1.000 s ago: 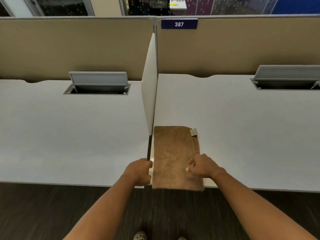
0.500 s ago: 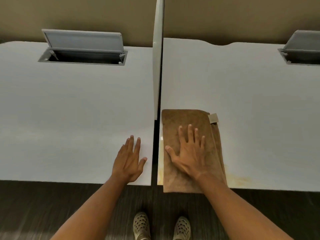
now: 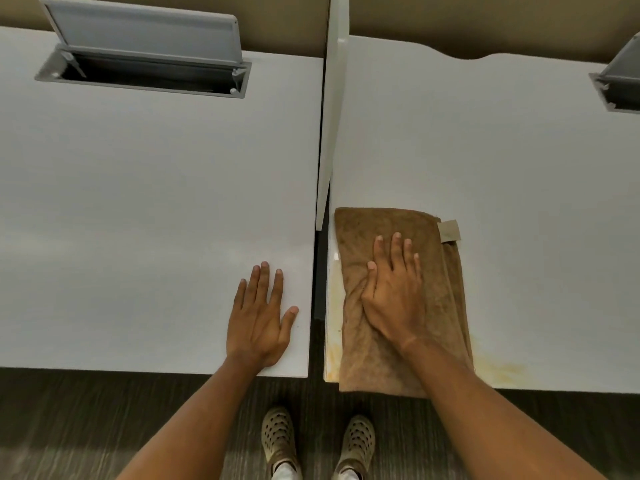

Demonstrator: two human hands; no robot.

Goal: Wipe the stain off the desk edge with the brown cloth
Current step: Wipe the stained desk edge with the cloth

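Note:
A folded brown cloth [image 3: 360,237] lies at the front left corner of the right-hand white desk [image 3: 502,202], overhanging the front edge slightly. My right hand [image 3: 394,292] presses flat on it, fingers spread. A yellowish stain [image 3: 498,372] shows on the desk along the front edge to the right of the cloth, and more along the desk's left edge beside the cloth. My left hand [image 3: 259,313] rests flat and empty on the left-hand white desk [image 3: 138,220] near its front right corner.
A thin white divider panel [image 3: 332,109] stands between the two desks, with a dark gap below it. Grey cable hatches with raised lids sit at the back left [image 3: 145,53] and far right [image 3: 620,81]. My shoes [image 3: 280,438] stand on dark carpet.
Both hands went from gripping the cloth's near end to lying flat, the right on the cloth and the left on the left desk. The view tilted down and closer. The cloth bunched slightly.

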